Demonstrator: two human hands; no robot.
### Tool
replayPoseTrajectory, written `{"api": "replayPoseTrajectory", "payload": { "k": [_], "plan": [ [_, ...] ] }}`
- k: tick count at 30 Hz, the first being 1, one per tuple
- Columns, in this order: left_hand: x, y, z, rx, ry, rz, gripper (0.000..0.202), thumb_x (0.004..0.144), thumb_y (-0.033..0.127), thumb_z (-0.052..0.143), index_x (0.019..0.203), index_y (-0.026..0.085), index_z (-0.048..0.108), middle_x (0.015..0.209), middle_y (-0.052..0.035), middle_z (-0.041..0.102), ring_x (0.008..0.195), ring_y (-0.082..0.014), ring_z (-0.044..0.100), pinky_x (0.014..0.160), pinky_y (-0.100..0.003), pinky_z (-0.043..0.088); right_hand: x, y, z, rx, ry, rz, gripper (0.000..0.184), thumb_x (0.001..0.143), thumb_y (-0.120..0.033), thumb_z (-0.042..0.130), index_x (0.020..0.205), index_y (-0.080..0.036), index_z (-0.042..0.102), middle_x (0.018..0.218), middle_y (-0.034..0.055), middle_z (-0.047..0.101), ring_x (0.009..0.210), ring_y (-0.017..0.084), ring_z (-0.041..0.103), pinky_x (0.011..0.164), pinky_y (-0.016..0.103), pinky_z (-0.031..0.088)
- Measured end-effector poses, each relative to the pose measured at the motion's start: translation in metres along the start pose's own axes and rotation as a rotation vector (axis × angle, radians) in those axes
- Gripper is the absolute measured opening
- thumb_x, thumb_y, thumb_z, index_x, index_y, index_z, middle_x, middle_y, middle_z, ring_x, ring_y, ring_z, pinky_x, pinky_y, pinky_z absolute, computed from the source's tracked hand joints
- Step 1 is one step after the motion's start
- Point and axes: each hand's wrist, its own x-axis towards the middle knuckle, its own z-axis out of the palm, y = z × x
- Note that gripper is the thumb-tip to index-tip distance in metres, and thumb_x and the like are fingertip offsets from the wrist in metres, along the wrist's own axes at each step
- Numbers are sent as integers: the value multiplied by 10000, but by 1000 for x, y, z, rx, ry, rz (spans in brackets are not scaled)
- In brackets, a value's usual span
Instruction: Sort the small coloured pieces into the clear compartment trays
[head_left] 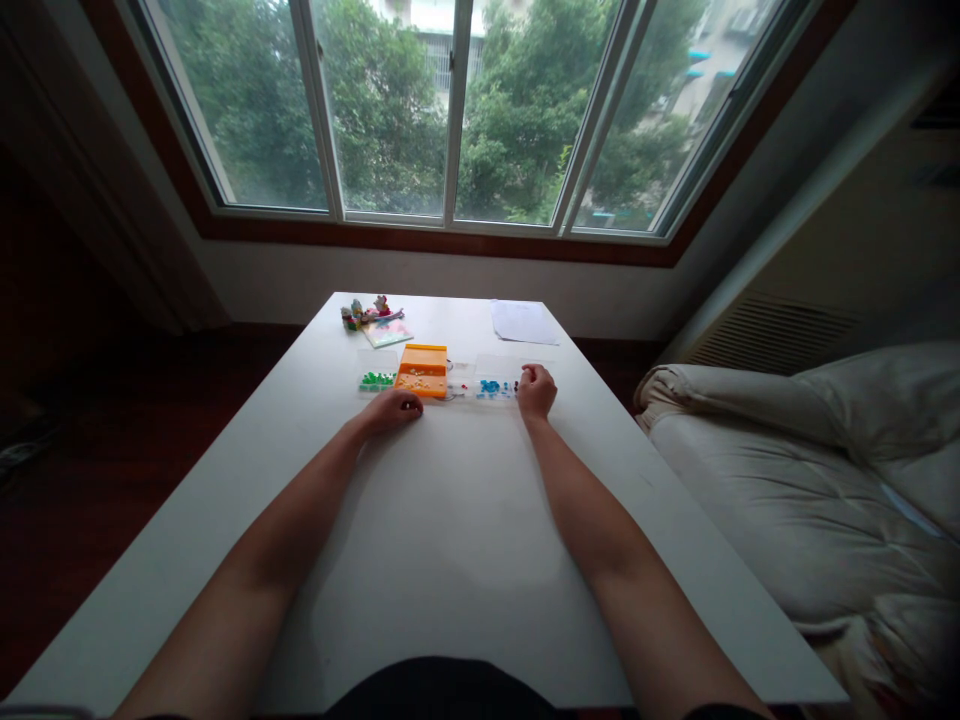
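My left hand [391, 409] rests on the table just in front of an open orange case [426, 357], its fingers curled inward. Small pale pieces lie inside that case. Left of it stands a clear box holding green pieces [377, 381]. My right hand [536, 391] is closed over the right end of another clear box [480, 398], beside blue pieces [490, 387] and a few dark ones. A few red pieces lie in a clear section next to the orange case. Whatever either hand holds is too small or hidden to make out.
The white table [450, 520] spreads beneath both arms. At its far left are small colourful figures [367, 312] and a patterned card [388, 332]. Paper sheets [525, 322] lie at the far right. A pale sofa [795, 470] stands to the right, with a window beyond the table.
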Motion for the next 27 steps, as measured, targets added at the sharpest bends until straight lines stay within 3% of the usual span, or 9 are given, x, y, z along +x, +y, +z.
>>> {"api": "replayPoseTrajectory", "payload": {
  "k": [9, 13, 17, 20, 23, 27],
  "plan": [
    [5, 0, 12, -95, 149, -18, 249, 821, 391, 635, 912, 204, 772, 824, -27, 726, 711, -154, 591, 684, -258, 457, -10, -9, 2, 94, -56, -87, 263, 878, -216, 439, 922, -178, 695, 907, 84, 690, 843, 229, 588, 855, 345, 441],
    [13, 7, 17, -230, 339, -90, 280, 818, 423, 655, 937, 193, 762, 877, -45, 746, 749, -164, 635, 709, -268, 489, -21, -24, 5, 132, -130, -180, 260, 894, -213, 443, 928, -178, 698, 887, 70, 692, 834, 226, 587, 864, 346, 439],
    [23, 11, 17, -379, 584, -256, 324, 821, 437, 658, 994, 176, 742, 953, -69, 755, 788, -169, 663, 702, -262, 521, -35, -43, 5, 136, -252, -279, 233, 902, -203, 476, 946, -183, 703, 908, 66, 698, 867, 225, 596, 898, 349, 426],
    [27, 10, 12, -409, 700, -396, 355, 835, 412, 647, 1078, 162, 715, 997, -80, 755, 835, -172, 678, 705, -250, 531, -45, -57, 4, 125, -376, -360, 219, 910, -184, 496, 962, -191, 708, 943, 70, 705, 923, 231, 601, 927, 354, 411],
    [27, 9, 8, -367, 731, -497, 378, 855, 380, 629, 1161, 170, 697, 1028, -83, 760, 903, -192, 689, 723, -257, 536, -52, -65, 3, 124, -490, -440, 207, 920, -179, 511, 974, -202, 709, 958, 69, 709, 953, 235, 601, 936, 357, 409],
    [24, 10, 5, -324, 680, -493, 360, 880, 352, 597, 1166, 166, 709, 997, -84, 772, 905, -212, 695, 751, -289, 542, -54, -65, 4, 145, -543, -487, 198, 925, -175, 522, 984, -205, 708, 946, 64, 709, 933, 229, 607, 920, 344, 422]
  ]
}}
